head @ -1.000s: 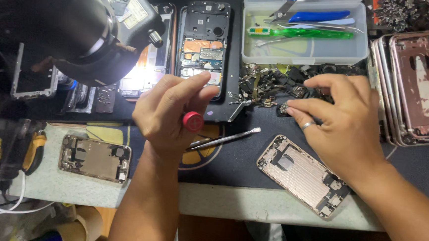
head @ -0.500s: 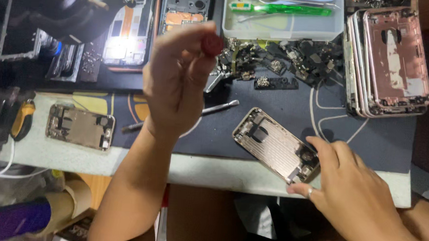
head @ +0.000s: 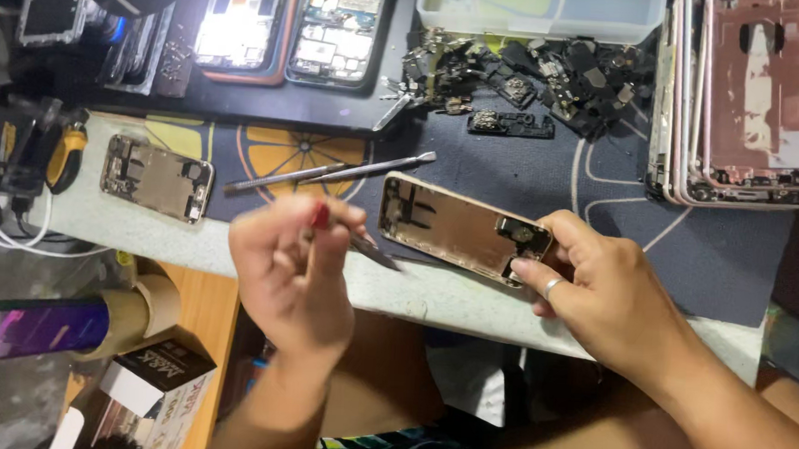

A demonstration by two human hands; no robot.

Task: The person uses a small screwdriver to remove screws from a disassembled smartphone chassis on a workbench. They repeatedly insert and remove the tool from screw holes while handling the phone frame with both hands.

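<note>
- Left hand [head: 290, 269] is closed around a red-capped screwdriver [head: 361, 247]; its handle is mostly hidden, the tip blurred.
- Right hand [head: 599, 292] grips the gold phone housing [head: 450, 226] at the desk [head: 432, 296] edge, fingers covering its near corner.

Workbench [head: 432, 296]: pale top, front edge worn, runs L to R across view. Dark work mat [head: 694, 252] w/ white line drawings and an orange citrus-slice print covers most of top. Rear of bench: clear plastic tray [head: 541, 21], pile of small dark parts [head: 538, 71], stack of pink phone housings [head: 758, 99] at R. Bright lamp glare [head: 236, 30] on opened phones, upper L; rest of scene dim, even light. Below bench at L: grey floor [head: 1, 394], wooden shelf panel [head: 203, 333], cardboard tube [head: 135, 315], small box [head: 154, 381]. Cables [head: 11, 228] hang off L end.
</note>
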